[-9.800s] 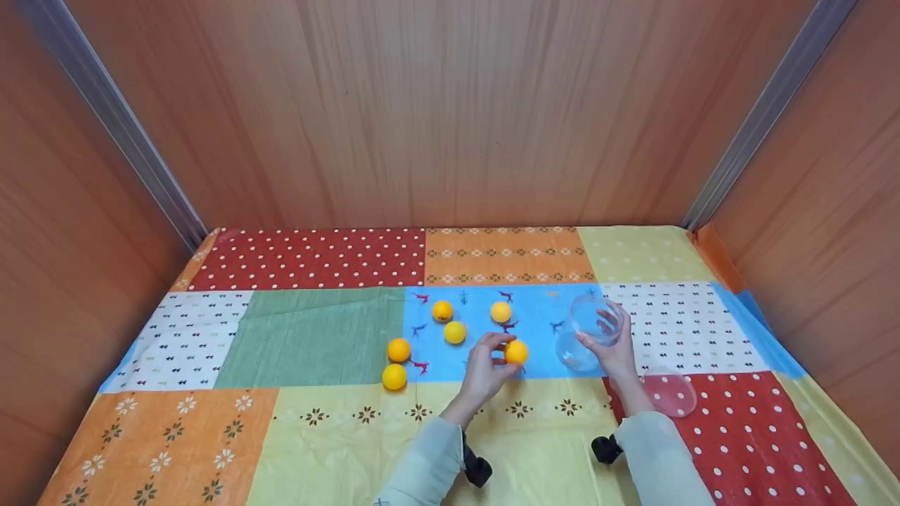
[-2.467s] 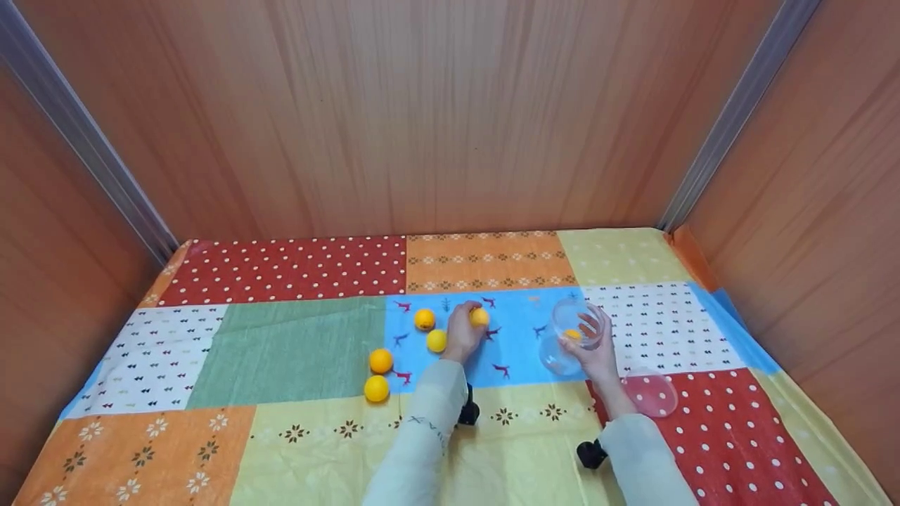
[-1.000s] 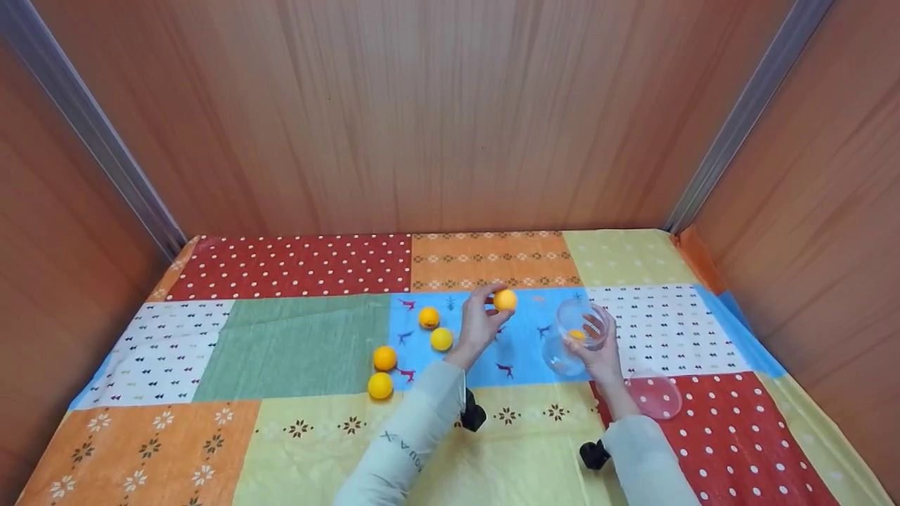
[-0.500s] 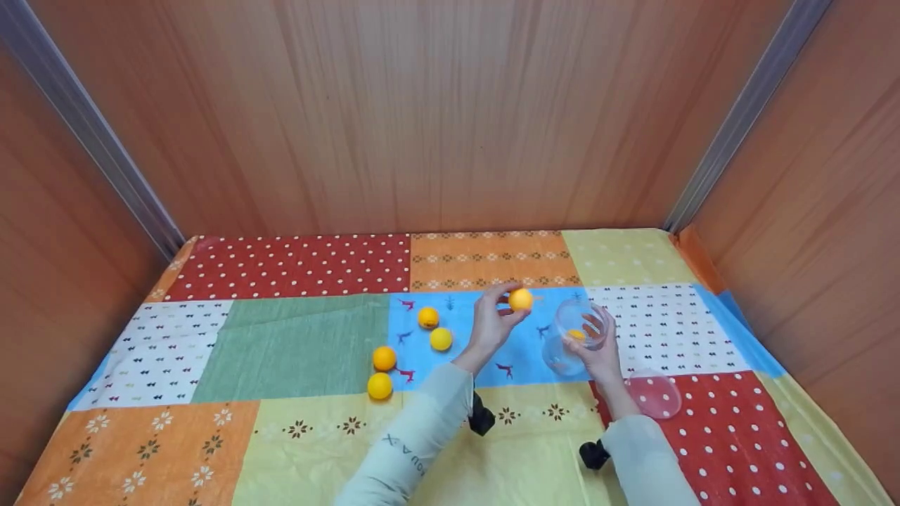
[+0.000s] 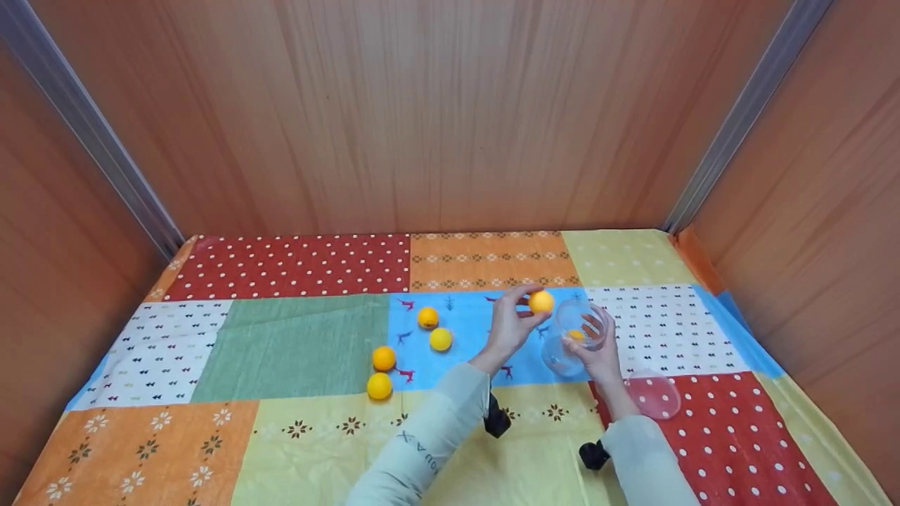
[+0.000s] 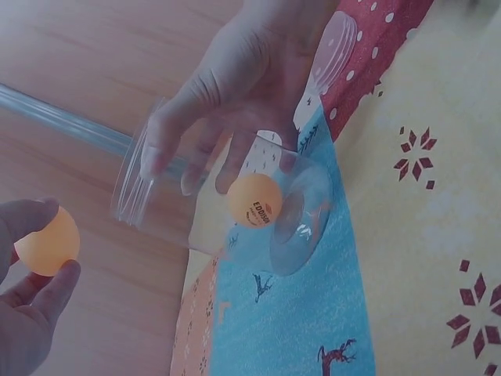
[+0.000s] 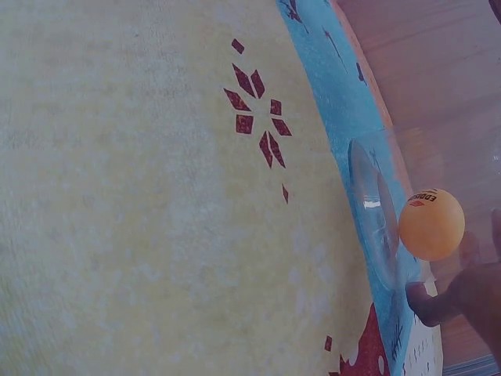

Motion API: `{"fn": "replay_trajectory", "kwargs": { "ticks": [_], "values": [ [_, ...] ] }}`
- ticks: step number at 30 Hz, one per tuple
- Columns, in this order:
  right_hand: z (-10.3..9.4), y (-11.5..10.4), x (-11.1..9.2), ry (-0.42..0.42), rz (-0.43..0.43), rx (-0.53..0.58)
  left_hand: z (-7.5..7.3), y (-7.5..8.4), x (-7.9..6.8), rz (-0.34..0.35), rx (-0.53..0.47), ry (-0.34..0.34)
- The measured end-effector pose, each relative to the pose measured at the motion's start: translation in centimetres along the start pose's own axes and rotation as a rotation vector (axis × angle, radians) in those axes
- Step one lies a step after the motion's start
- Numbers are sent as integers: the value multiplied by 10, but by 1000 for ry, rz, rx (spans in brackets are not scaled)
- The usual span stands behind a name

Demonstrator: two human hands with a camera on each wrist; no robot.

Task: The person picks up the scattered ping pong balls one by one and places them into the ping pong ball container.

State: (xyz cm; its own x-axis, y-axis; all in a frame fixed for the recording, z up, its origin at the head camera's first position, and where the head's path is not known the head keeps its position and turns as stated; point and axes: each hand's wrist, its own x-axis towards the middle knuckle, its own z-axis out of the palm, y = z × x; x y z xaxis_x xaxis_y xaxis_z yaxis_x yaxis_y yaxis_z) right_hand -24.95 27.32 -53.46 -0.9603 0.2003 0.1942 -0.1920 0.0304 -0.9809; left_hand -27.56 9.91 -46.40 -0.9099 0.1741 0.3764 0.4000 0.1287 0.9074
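- Grips clear jar (image 5: 562, 360) with right hand (image 5: 600, 356), forearm at 5 o'clock.
- Pinches orange ball (image 5: 541, 303) between thumb and fingertips of left hand (image 5: 510, 325), at 10 o'clock from jar's mouth, just apart.
- Shows second ball (image 6: 254, 200) inside jar, near base.

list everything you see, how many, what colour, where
tablecloth: 1, multicoloured, below
jar: 1, clear, right of centre
lid: 1, clear, on tablecloth
loose balls: 4, orange-yellow, left of jar
jar ball: 1, orange, inside jar
held ball: 1, orange, by jar mouth
wall panels: 3, brown, back and sides
metal strips: 2, grey, corners
sleeves: 2, pale, foreground
wrist cameras: 2, black, at cuffs
left hand: 1, pinching held ball
right hand: 1, gripping jar
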Motion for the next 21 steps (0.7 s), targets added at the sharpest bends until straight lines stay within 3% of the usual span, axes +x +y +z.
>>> {"fn": "replay_trajectory", "kwargs": {
  "ticks": [11,21],
  "values": [
    [2,-5,0,-18,-18,27,19,6,2,28,3,-26],
    [1,-2,0,13,15,-13,35,15,3,-1,52,-54]
  ]
}}
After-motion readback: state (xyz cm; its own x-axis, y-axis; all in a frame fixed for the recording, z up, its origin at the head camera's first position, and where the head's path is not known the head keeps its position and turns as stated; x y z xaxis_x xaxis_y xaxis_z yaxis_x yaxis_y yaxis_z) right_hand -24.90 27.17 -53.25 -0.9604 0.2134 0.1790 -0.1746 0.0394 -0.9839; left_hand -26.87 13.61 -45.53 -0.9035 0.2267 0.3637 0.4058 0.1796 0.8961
